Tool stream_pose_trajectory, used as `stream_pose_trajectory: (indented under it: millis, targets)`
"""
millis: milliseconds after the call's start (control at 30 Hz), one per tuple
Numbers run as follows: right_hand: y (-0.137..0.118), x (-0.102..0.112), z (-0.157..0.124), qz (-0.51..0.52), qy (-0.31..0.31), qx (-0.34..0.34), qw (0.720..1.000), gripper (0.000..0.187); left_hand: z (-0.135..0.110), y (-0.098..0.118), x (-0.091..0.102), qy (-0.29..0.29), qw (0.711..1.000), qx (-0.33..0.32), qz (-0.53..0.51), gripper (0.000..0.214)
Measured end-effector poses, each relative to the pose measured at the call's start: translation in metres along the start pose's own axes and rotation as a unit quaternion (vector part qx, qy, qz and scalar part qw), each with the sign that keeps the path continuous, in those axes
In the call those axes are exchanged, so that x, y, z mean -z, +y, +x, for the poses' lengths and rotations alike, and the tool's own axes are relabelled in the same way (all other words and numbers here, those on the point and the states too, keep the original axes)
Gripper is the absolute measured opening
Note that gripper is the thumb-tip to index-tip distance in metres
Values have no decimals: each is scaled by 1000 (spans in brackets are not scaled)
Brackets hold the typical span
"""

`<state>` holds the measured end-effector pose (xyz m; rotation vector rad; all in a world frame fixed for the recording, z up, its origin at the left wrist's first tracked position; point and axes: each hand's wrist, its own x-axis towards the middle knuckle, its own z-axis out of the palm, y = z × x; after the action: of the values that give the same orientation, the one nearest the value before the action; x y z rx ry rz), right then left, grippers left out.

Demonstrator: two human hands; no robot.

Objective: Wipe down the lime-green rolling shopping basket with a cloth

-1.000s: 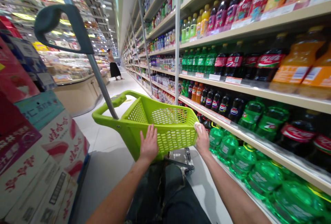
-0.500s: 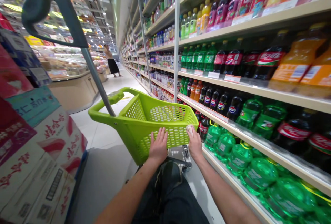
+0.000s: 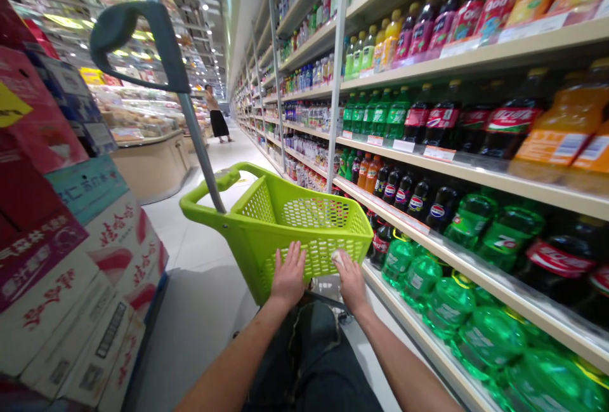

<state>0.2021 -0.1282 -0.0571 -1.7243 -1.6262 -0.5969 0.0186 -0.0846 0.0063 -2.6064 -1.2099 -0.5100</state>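
A lime-green plastic shopping basket (image 3: 242,234) on wheels stands in front of me, its long grey pull handle (image 3: 183,75) raised at the left. My left hand (image 3: 288,275) lies with fingers stretched out against the basket's perforated side. Against the same side, nearer the right end, my right hand (image 3: 351,280) presses a small crumpled white cloth or tissue (image 3: 337,256) under its fingertips. No goods show in the visible part of the basket.
Shelves (image 3: 428,152) full of drink bottles line the right side. Stacked cartons (image 3: 85,272) stand close on the left. Farther down the aisle are a person (image 3: 217,117) in a black skirt and a rounded display counter (image 3: 147,164).
My right hand has moved left and down along the basket's side with the white cloth or tissue. The left hand stays on the side. The whole view has shifted slightly.
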Motion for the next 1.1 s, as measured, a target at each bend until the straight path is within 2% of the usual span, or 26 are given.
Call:
stream_pose_trajectory:
  millis: [67, 233, 433, 600, 667, 867, 1000, 1100]
  targets:
    - [-8, 3, 1, 6, -3, 1, 1000, 50, -1, -5, 2, -7, 1000, 5, -1, 58]
    - [-25, 10, 26, 25, 25, 13, 999, 49, -2, -11, 9, -13, 1000, 21, 10, 59]
    - [-29, -6, 6, 28, -7, 62, 998, 47, -6, -22, 8, -4, 999, 33, 13, 55]
    - [-47, 5, 36, 39, 23, 67, 997, 49, -5, -28, 11, 4, 999, 39, 21, 54]
    - [-51, 2, 41, 45, 34, 82, 995, 47, -6, -27, 12, 7, 999, 39, 16, 54]
    - [-57, -18, 19, 63, 23, 147, 987, 39, -13, -36, 12, 7, 999, 52, 5, 55]
    - [-68, -11, 42, 55, 18, 111, 992, 39, -14, -43, 16, 10, 998, 66, 1, 54]
    - [-67, -9, 55, 58, 22, 97, 993, 40, -14, -42, 18, 14, 997, 77, -22, 54]
